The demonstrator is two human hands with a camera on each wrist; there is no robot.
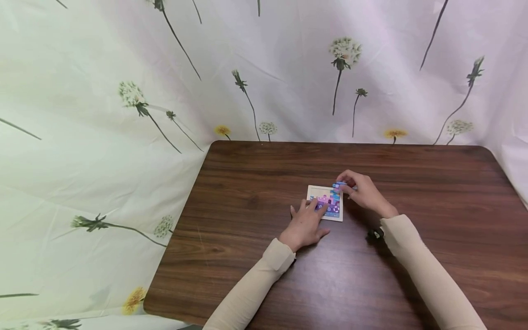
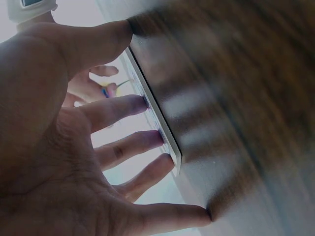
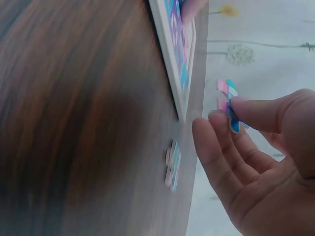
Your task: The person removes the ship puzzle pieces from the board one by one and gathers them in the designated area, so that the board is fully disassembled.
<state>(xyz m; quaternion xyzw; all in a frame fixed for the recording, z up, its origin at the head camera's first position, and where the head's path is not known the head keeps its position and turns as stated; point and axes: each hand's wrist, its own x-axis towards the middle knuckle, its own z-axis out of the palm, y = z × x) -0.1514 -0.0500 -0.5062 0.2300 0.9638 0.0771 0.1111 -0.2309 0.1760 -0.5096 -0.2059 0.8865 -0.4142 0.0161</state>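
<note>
A small jigsaw puzzle (image 1: 335, 215) in a pale frame lies on the table, its picture purple, pink and blue. Fingertips of my left hand (image 1: 304, 225) rest on the near left part of the puzzle, while the thumb and little finger touch the tabletop beside it, as the left wrist view shows. Over the far right corner, my right hand (image 1: 366, 193) pinches a pink and blue puzzle piece (image 3: 232, 105) between thumb and fingers, the piece raised above the frame. A second puzzle piece (image 3: 172, 166) lies on the table beneath the right hand, beside the frame.
The brown wood-grain table (image 1: 247, 201) has rounded corners. Behind it and along the left hangs a pale curtain (image 1: 288, 68) printed with dandelions. A small black object (image 1: 374, 235) shows at the right wrist, by the sleeve cuff.
</note>
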